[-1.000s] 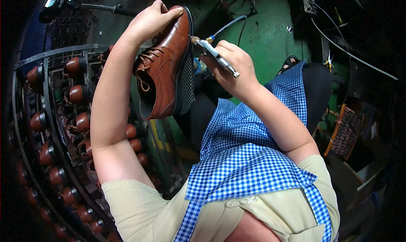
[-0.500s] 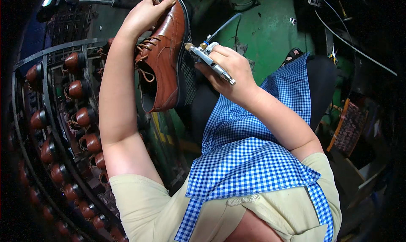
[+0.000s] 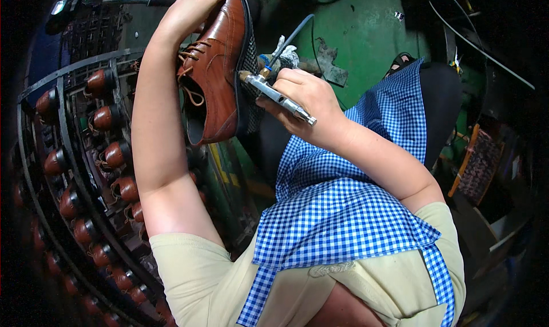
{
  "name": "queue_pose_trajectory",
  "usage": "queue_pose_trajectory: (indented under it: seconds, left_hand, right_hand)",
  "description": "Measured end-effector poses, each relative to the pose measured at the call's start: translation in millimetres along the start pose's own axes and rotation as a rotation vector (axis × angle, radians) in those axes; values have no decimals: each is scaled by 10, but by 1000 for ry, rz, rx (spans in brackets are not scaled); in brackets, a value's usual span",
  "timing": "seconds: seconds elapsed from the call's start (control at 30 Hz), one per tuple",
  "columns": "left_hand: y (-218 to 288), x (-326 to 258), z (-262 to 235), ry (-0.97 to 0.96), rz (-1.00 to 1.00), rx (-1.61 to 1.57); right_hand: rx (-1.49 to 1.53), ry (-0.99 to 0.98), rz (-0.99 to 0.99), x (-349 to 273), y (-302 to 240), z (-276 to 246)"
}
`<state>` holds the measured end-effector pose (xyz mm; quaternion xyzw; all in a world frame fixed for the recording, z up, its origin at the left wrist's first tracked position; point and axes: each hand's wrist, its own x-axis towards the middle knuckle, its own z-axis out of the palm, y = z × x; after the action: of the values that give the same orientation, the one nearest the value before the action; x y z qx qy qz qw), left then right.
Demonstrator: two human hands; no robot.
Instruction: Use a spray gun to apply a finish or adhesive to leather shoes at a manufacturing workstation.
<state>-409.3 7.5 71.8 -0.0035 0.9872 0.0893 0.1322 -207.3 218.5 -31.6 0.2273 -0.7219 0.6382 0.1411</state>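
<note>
My left hand (image 3: 197, 7) is closed on the toe of a brown leather lace-up shoe (image 3: 224, 55), thumb on the upper. The shoe is held up on edge, its dark sole toward the right and its opening toward the lower left, laces hanging loose. Wrapped in my right hand (image 3: 309, 95) is a small metal spray gun (image 3: 279, 98) with a brass-coloured nozzle, which points at the shoe's side close to the sole edge. A hose (image 3: 297, 30) runs up from the gun's blue fitting. Whether the nozzle touches the shoe I cannot tell.
To the left, a curved metal rack (image 3: 66, 132) holds many brown shoes in rows. Crumpled whitish material (image 3: 286, 55) lies beyond my right hand on the green floor (image 3: 366, 47). A blue checked apron (image 3: 343, 224) covers my lap. At the right stands an orange-edged panel (image 3: 472, 164).
The shoe has shifted slightly up and left with my left hand. My right hand and the spray gun have moved a little left and down, uncovering the crumpled material behind.
</note>
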Motion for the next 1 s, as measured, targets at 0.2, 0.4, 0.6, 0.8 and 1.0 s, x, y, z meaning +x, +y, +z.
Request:
queue_pose_trajectory:
  seconds: [0.2, 0.4, 0.6, 0.8, 1.0]
  left_hand:
    - [3, -9, 1, 15, -5, -5]
    - [-82, 35, -15, -3, 19, -33]
    - [-62, 60, 26, -8, -21, -40]
    - [-322, 135, -90, -12, -2, -5]
    - [117, -525, -174, 129, 19, -513]
  right_hand:
    - [15, -7, -4, -36, -44, -8]
    - [31, -24, -25, -71, -62, -9]
    - [30, -71, -23, -146, -74, -76]
    - [29, -40, 21, -121, -72, -210]
    - [-213, -38, 171, -171, 558, -298]
